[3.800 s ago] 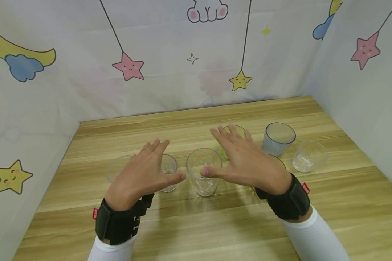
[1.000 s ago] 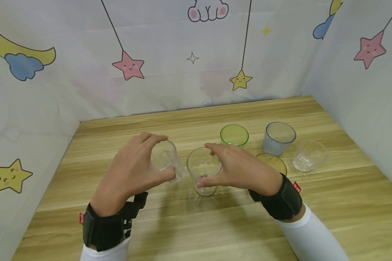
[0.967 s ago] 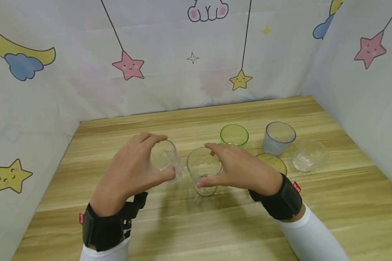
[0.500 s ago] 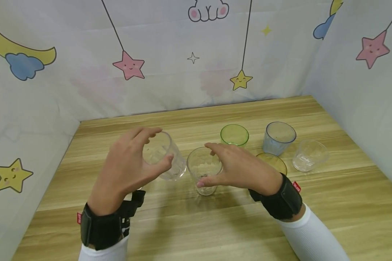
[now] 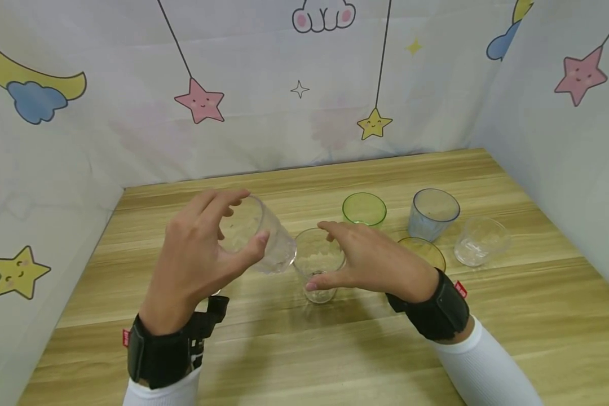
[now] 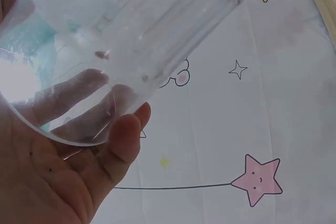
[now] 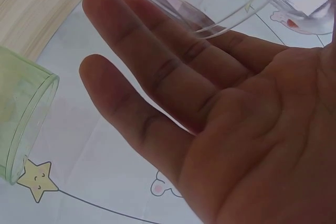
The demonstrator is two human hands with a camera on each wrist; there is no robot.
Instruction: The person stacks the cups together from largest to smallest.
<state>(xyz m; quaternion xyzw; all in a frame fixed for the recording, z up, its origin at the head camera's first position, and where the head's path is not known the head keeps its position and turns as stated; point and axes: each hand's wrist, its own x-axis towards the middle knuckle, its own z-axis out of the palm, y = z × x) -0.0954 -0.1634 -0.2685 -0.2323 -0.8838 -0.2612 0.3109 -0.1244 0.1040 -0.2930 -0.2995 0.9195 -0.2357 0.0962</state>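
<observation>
My left hand [image 5: 195, 254] grips a clear plastic tumbler [image 5: 276, 245] between thumb and fingers. That tumbler is raised and tilted, its mouth toward the palm and its base pointing right, overlapping the rim of a standing clear tumbler [image 5: 309, 248]. In the left wrist view, fingers show through the wall of the held tumbler [image 6: 173, 24]. Around the upright tumbler my right hand [image 5: 378, 256] has its thumb in front and index finger at the rim. The right wrist view shows its fingers [image 7: 163, 72] beside the clear rim [image 7: 231, 27].
A green cup [image 5: 363, 210] stands behind my right hand, with an amber cup [image 5: 423, 254] partly hidden by that hand. Farther right are a blue cup [image 5: 433, 217] and another clear tumbler [image 5: 479, 242]. Wood-grain table [image 5: 294, 355]; printed cloth walls [image 5: 264, 62] enclose the back and sides.
Both hands were spread above the tumblers at first. The left has since taken one, lifted it and kept tilting it, base swinging up and right. The right has settled on the standing tumbler.
</observation>
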